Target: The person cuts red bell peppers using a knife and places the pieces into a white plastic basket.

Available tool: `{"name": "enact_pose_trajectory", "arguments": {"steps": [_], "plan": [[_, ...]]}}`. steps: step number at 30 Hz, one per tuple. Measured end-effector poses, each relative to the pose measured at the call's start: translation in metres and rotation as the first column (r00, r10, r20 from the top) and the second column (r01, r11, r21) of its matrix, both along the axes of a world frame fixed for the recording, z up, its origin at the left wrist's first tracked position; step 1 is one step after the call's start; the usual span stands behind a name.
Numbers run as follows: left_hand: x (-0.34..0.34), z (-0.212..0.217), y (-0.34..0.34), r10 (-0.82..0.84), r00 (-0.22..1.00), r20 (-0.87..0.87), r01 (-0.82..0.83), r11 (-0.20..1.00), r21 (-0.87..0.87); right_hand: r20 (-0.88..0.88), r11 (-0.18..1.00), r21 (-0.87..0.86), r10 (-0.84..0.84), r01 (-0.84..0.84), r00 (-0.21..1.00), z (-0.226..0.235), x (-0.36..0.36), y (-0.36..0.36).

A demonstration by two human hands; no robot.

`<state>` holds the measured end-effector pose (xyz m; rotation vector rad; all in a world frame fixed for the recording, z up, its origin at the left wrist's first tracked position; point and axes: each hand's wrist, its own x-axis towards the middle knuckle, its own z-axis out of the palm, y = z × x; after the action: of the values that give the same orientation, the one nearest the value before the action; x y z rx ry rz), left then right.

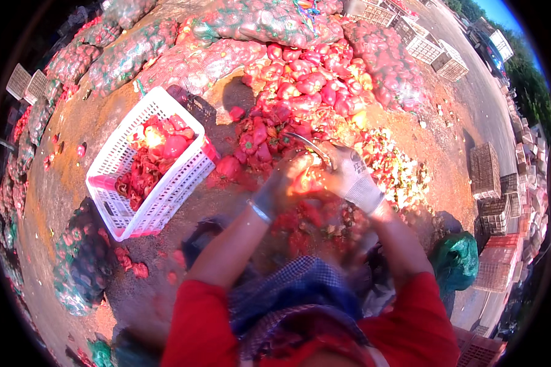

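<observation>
In front of my body, my left hand (280, 186), gloved and somewhat blurred, is closed around a red pepper (308, 179). My right hand (352, 180), in a whitish knit glove with dark print, grips a knife with a curved metal blade (310, 144), its handle hidden in the fist. The blade rises toward the upper left from that hand, close above the pepper. Both hands are close together over a heap of red pepper pieces (312, 223). Beyond them lies a large pile of whole red peppers (312, 82).
On the left stands a white plastic crate (159, 205) with a pink corner, holding red peppers. Mesh sacks of peppers (196, 64) line the far side. Cut yellowish scraps (398, 171) lie right of my hands. A green bag (455, 262) and stacked crates (485, 171) stand further right.
</observation>
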<state>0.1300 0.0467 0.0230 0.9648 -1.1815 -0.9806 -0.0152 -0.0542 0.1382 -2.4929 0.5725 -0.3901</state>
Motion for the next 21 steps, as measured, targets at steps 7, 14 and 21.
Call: {"name": "enact_pose_trajectory", "arguments": {"steps": [7,14,21], "plan": [[-0.056,0.028,-0.009,-0.353,0.873,-0.338,0.415,0.9,0.133,-0.012,0.839,0.534,-0.109,0.099,0.994,-0.017,-0.082,-0.015],[-0.078,-0.017,-0.021,-0.364,0.892,-0.27,0.447,0.8,0.4,-0.006,0.536,0.834,-0.233,0.133,0.972,-0.057,-0.135,-0.031],[-0.115,0.032,-0.051,-0.221,0.912,-0.344,0.399,0.667,0.629,0.042,0.902,0.379,-0.238,0.205,0.97,-0.073,-0.162,-0.025]]}}
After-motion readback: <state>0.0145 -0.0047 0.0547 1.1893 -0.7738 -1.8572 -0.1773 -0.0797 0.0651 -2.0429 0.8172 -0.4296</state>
